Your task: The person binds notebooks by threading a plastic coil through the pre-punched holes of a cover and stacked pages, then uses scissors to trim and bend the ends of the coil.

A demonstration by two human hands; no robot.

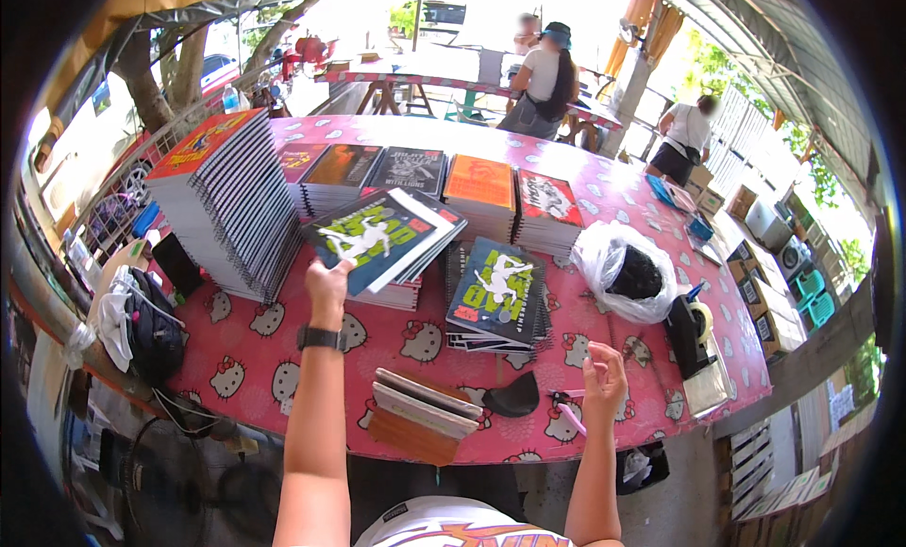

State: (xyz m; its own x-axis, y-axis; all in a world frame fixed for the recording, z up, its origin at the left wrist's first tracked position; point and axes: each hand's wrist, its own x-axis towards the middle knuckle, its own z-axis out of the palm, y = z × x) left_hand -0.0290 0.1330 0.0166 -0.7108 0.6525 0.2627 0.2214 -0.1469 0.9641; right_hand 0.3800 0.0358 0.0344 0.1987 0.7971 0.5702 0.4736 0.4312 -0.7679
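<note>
My left hand (pixel 328 287) grips the near edge of a dark notebook cover (pixel 377 240) with green lettering and a white figure. White sheets show along its right side, and it is tilted over a low stack of books. To the right lies a stack of spiral notebooks (pixel 495 287) with the same cover design. My right hand (pixel 604 372) hovers past that stack's near right corner, fingers loosely bent and apart, holding nothing I can see. Just beside it on the table are pink-handled scissors (pixel 572 417) and a black curved piece (pixel 514 396).
A tall stack of spiral notebooks (pixel 231 207) stands at left, and shorter stacks (pixel 481 188) line the back. A white plastic bag (pixel 628 269) and a tape dispenser (pixel 694 335) sit at right. A wooden holder (pixel 420 420) lies at the near edge. People (pixel 547 80) are beyond.
</note>
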